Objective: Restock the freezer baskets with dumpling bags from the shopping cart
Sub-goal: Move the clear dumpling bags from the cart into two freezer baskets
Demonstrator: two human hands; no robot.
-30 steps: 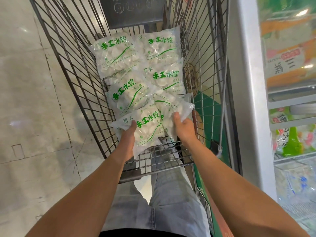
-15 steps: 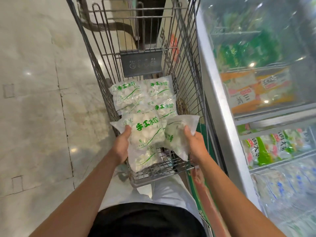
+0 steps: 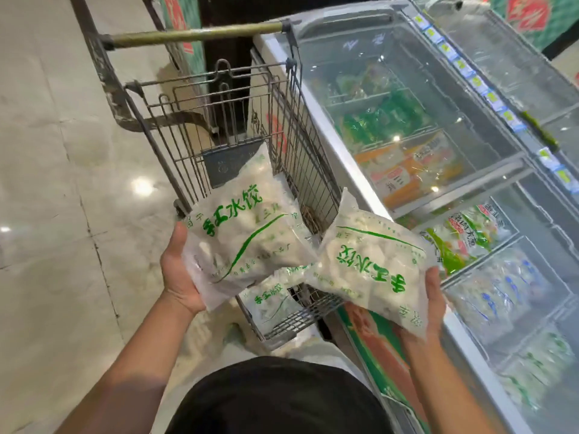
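My left hand (image 3: pixel 177 277) grips a clear dumpling bag (image 3: pixel 244 233) with green lettering, held above the wire shopping cart (image 3: pixel 291 126). My right hand (image 3: pixel 434 299) grips a second dumpling bag (image 3: pixel 372 264), turned upside down and raised over the cart's right side, close to the freezer's rim. Another dumpling bag (image 3: pixel 272 300) lies in the cart beneath the two lifted ones. The chest freezer (image 3: pixel 341 158) stands to the right, its baskets holding packaged frozen goods under glass lids.
The cart's handle bar (image 3: pixel 194 34) crosses the top of the view. Sliding glass lids (image 3: pixel 470 98) cover the freezer, with green and orange packs below. A polished tile floor (image 3: pixel 62 198) spreads to the left. Price tags (image 3: pixel 488 98) line the freezer's far rim.
Both hands have lifted their bags up out of the cart and apart; the right bag has swung toward the freezer. The view has tilted up and right.
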